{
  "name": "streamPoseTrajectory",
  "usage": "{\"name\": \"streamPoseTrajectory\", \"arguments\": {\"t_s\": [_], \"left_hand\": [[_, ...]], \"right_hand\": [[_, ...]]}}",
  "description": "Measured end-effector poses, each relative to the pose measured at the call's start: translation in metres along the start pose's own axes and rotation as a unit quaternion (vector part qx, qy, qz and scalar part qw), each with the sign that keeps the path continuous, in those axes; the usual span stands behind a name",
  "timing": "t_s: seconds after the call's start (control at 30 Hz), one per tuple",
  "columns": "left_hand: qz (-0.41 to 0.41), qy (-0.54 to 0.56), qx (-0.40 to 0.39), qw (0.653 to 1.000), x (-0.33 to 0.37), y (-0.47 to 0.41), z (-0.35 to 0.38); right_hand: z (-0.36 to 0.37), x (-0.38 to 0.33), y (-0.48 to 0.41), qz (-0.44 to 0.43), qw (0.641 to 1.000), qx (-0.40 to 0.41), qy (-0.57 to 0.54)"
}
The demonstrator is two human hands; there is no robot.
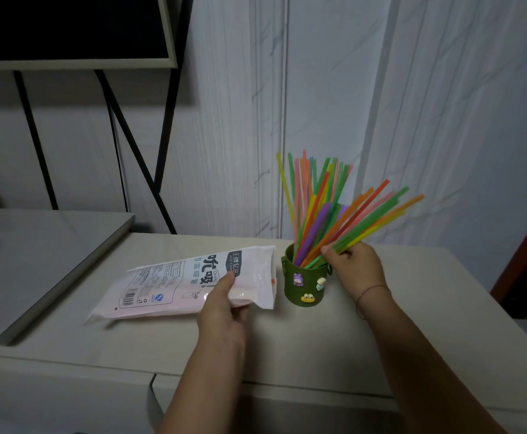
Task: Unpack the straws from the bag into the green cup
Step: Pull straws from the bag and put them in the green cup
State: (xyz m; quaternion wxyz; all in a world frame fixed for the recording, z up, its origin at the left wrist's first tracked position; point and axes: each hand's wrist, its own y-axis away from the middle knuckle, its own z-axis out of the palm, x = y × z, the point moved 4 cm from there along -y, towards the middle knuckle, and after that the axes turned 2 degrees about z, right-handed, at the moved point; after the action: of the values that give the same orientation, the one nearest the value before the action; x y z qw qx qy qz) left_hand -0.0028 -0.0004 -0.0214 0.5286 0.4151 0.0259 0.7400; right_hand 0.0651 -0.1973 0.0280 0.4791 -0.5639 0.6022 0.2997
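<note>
Fingers point(345, 255) around straws point(365, 214), above green cup point(303, 283)

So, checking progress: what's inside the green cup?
Colourful straws stand in the green cup; the right hand grips more angled in. Its bottom is hidden.

Head-worn view, down onto table point(287, 346)
</note>
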Motion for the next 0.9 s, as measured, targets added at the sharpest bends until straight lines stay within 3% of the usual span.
{"name": "streamPoseTrajectory", "arguments": {"t_s": [0.23,0.53,0.73,0.9], "left_hand": [[-0.009,0.02,-0.017,1.0,-0.001,0.003,0.006],[-0.028,0.022,-0.034,0.999,-0.007,0.002,0.009],[-0.032,0.005,-0.037,0.999,-0.009,0.002,0.008],[0.015,-0.016,-0.048,0.999,-0.006,0.0,0.007]], "right_hand": [[0.009,0.002,-0.004,0.008,0.999,-0.043,0.013],[-0.005,0.006,-0.001,0.074,0.974,0.043,-0.208],[0.001,0.018,0.004,0.132,0.959,0.011,-0.252],[0.006,0.02,0.021,0.2,0.933,-0.072,-0.292]]}}
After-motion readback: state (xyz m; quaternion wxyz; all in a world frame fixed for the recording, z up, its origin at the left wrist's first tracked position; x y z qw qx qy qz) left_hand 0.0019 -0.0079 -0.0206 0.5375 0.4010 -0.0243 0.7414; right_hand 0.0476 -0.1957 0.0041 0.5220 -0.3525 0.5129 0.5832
